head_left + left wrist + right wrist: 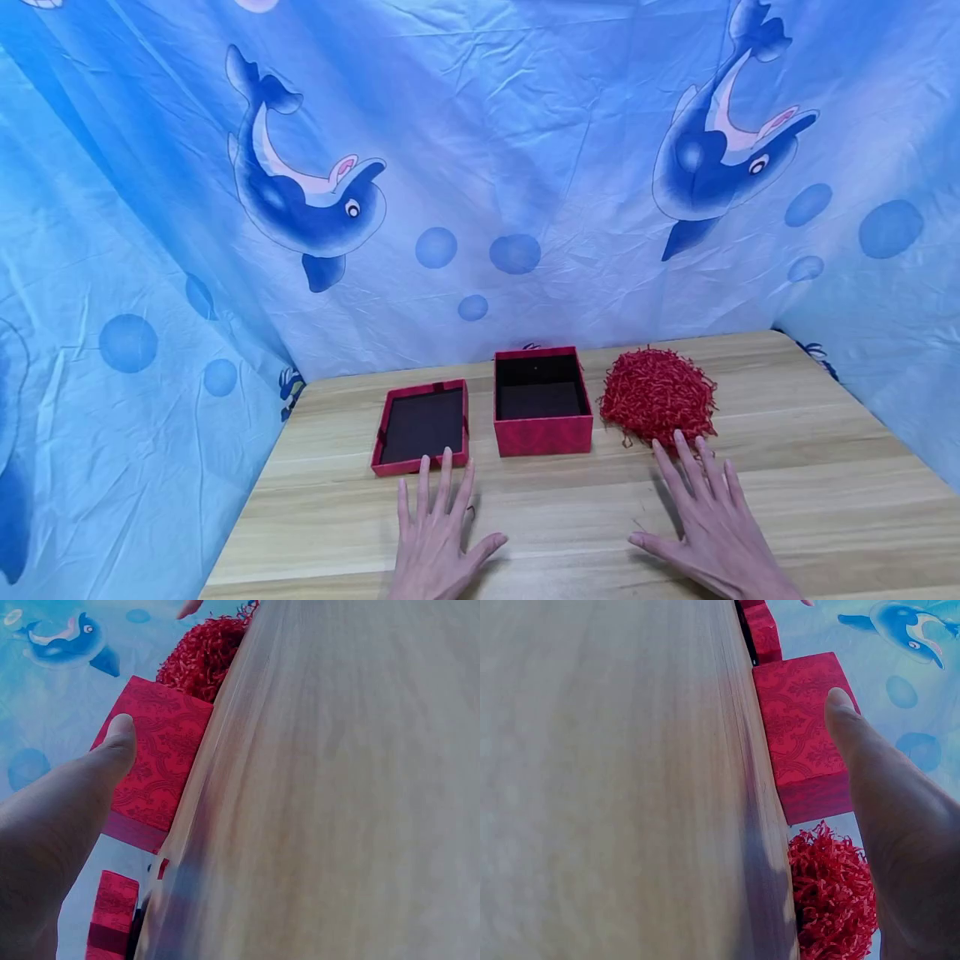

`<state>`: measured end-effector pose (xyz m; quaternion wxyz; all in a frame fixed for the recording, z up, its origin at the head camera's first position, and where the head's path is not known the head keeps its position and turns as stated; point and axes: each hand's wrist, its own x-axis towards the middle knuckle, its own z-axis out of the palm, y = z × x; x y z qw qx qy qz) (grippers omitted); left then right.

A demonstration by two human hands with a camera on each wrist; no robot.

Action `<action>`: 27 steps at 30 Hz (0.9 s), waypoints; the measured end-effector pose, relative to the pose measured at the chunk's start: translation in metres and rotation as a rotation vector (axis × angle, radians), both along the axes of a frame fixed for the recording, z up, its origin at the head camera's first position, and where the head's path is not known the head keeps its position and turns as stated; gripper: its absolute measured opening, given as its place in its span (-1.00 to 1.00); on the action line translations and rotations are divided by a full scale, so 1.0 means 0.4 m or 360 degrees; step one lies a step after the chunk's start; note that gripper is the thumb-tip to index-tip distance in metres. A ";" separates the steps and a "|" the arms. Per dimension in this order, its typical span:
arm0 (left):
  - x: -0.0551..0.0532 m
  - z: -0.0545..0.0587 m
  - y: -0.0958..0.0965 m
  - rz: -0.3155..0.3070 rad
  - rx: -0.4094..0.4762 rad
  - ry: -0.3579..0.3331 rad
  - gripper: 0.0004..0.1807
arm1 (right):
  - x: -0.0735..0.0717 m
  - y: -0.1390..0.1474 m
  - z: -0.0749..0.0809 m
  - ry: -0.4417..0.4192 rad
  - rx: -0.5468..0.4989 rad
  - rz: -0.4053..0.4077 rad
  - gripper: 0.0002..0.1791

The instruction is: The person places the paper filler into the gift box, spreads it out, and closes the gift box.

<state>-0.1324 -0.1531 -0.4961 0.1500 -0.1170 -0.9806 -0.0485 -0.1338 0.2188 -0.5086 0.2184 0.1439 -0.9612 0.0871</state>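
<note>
My left hand is spread with straight fingers, its fingertips just in front of the red box lid, and it holds nothing. The lid lies with its dark inside facing up. My right hand is also spread and holds nothing; its fingertips are close to a heap of red shredded paper. Between lid and heap stands the open red box, black inside, with no contents visible. In the left wrist view the box shows a darker scroll pattern. In the right wrist view the shredded paper lies beside it.
The wood-grain table carries everything. Behind it and at both sides hangs a blue cloth printed with dolphins and bubbles. A small red shred lies near my left hand.
</note>
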 end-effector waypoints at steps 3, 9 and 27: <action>-0.002 -0.003 0.000 0.0000 -0.0001 0.0003 0.11 | -0.001 0.001 0.001 -0.0022 -0.0003 -0.0006 0.38; -0.002 -0.008 -0.003 -0.0005 -0.0010 0.0012 0.12 | 0.000 -0.001 0.000 -0.0060 0.0006 -0.0018 0.38; -0.036 0.024 0.015 -0.0164 0.0553 -0.0025 -0.15 | -0.063 0.004 0.056 0.0035 -0.0231 0.0145 0.21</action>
